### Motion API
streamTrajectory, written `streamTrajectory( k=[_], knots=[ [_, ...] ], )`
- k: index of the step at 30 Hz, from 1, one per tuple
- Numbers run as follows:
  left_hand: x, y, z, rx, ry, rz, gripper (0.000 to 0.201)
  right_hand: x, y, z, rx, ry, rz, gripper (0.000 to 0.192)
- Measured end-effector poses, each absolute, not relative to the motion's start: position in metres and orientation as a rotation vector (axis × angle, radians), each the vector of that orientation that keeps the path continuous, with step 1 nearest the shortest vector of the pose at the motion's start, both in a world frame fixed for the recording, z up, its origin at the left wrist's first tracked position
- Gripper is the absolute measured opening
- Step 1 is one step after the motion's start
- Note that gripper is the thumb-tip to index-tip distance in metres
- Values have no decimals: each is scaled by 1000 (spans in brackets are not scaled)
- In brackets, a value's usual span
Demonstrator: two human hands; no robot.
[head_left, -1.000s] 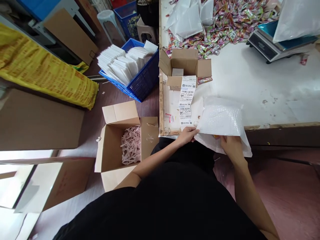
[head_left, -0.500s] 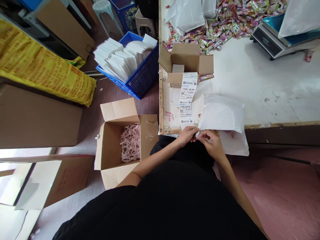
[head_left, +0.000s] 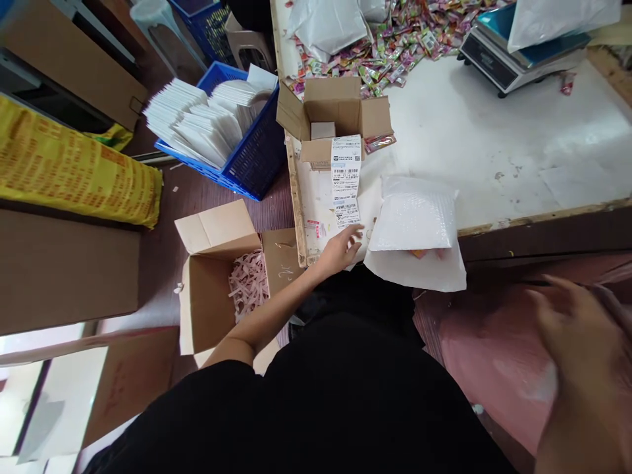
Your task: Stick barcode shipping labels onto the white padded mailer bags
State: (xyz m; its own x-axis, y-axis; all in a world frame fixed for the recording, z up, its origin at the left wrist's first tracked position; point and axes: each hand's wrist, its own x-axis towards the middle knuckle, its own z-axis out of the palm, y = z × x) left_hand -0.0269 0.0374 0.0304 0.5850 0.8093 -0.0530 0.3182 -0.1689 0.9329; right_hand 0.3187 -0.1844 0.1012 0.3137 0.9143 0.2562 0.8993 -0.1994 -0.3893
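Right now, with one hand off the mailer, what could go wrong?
1. The bubble mailer overhangs the table edge with neither hand gripping it; it may slide off.
2. The left hand rests at the end of the label strip; a tug could tear it.
3. The right hand is blurred, out to the side, away from the mailer.

I wear a plain black garment (head_left: 345, 401) that fills the lower middle of the view, loose and unmarked, with no print, buttons or seams that I can make out. My arms are bare from above the elbow down. My left hand (head_left: 340, 249) and right hand (head_left: 582, 336) carry no gloves; the right one is blurred, so rings or a watch cannot be told.
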Motion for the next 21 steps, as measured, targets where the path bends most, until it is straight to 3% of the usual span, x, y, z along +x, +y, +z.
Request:
streamTrajectory(
  k=[2,4,7,11,15,17,21],
  knots=[
    [-22,46,35,2027,734,591,57,317,-158,83,-2090,-1730,-113,58],
    [-18,53,38,2160,498,498,61,311,-130,64,-1958,-1971,-81,53],
    [-18,56,35,2123,374,385,44,305,-105,48,-1778,-2099,121,29],
    [-16,49,20,1848,800,566,12,301,-105,36,-1881,-1585,190,38],
    [4,46,11,1528,1157,634,46,293,-103,22,-2091,-1063,321,55],
    [14,49,12,1473,1228,620,44,291,-98,16,-2085,-921,491,57],
    [21,59,16,1370,1307,584,20,296,-96,8,-1942,-619,926,62]
  ],
)
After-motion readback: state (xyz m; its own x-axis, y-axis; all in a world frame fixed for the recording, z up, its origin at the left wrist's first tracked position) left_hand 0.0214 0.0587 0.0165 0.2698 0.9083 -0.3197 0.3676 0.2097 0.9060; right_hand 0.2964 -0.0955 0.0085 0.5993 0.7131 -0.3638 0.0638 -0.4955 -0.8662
